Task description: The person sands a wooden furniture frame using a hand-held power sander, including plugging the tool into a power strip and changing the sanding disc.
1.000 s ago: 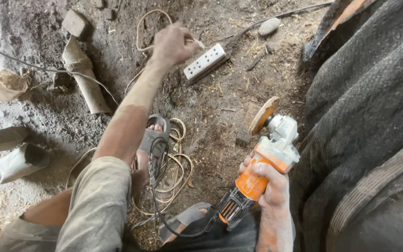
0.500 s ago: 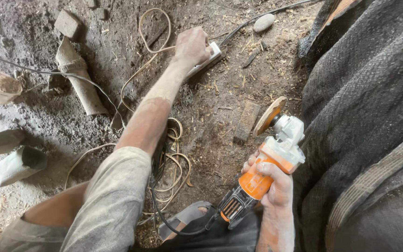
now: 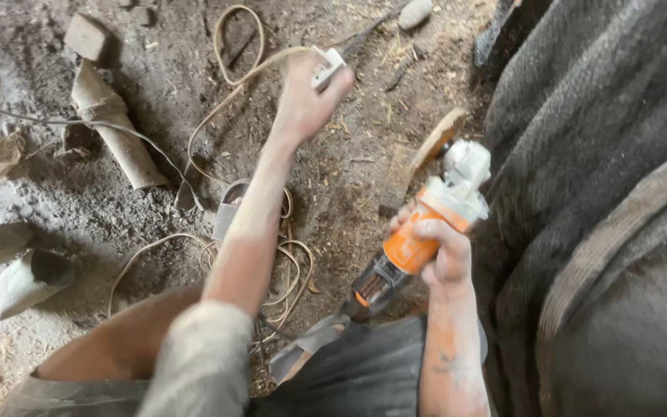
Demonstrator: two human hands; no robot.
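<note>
My right hand point(image 3: 440, 259) grips the orange body of an angle grinder point(image 3: 426, 220), its white head and worn tan disc point(image 3: 435, 139) pointing up beside a large dark tyre point(image 3: 596, 185). My left hand point(image 3: 303, 96) is stretched forward and closed on a white power strip point(image 3: 327, 68), lifted off the dirt. A tan cable point(image 3: 229, 85) loops from the strip over the ground.
A cardboard tube point(image 3: 110, 127) and a stone block point(image 3: 85, 35) lie at upper left. Torn white sacks point(image 3: 21, 282) sit at the left edge. Coiled cables point(image 3: 291, 266) lie between my legs, a sandal point(image 3: 303, 357) below. A pebble point(image 3: 414, 11) rests at top.
My left hand reached down onto the white power strip, gripped it and has lifted it off the ground. The grinder in my right hand moved slightly up and left.
</note>
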